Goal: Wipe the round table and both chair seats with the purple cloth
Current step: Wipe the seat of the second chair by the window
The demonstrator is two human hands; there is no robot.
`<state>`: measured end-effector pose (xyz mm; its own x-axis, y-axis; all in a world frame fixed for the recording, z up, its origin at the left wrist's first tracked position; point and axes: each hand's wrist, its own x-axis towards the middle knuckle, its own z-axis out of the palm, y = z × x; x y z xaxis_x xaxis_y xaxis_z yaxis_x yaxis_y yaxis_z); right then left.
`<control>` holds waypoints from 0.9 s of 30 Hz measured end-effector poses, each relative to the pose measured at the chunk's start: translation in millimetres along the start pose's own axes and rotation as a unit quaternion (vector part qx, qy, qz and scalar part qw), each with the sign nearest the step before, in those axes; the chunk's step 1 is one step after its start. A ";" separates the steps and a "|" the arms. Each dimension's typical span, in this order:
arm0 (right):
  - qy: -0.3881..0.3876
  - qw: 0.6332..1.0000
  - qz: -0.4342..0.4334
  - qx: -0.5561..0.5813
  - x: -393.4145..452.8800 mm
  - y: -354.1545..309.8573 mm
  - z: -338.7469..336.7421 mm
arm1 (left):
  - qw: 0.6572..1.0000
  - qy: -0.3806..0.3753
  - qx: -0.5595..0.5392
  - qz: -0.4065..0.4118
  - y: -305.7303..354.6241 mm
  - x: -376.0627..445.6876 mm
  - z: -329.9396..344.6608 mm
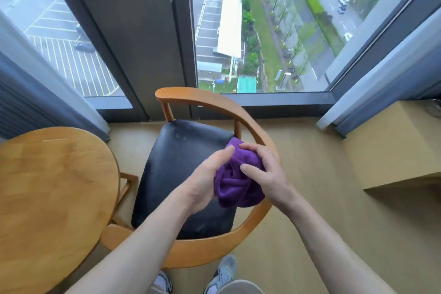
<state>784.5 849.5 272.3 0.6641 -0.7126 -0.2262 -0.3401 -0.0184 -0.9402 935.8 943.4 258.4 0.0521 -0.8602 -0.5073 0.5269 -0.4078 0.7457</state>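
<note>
Here both hands, left hand and right hand, grip the purple cloth above the chair seat

No text, label, brand, number or sign can be read anywhere in the head view.
</note>
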 end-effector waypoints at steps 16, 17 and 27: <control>0.034 0.997 0.012 0.073 -103.6 -112.6 -12.2 | 0.974 -0.063 0.086 0.202 29.4 -122.5 47.2; 0.030 0.997 0.020 0.072 -104.3 -115.2 -8.2 | 0.972 -0.059 0.095 0.207 29.8 -131.5 44.7; 0.024 0.997 -0.065 0.016 -124.4 -131.6 33.5 | 0.939 -0.031 0.263 0.220 46.9 -214.9 13.3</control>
<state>768.9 964.1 415.6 0.6687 -0.7381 -0.0902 -0.2312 -0.0911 -0.9686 938.0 1105.1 408.1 0.1086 -0.9903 -0.0872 -0.0266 -0.0905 0.9955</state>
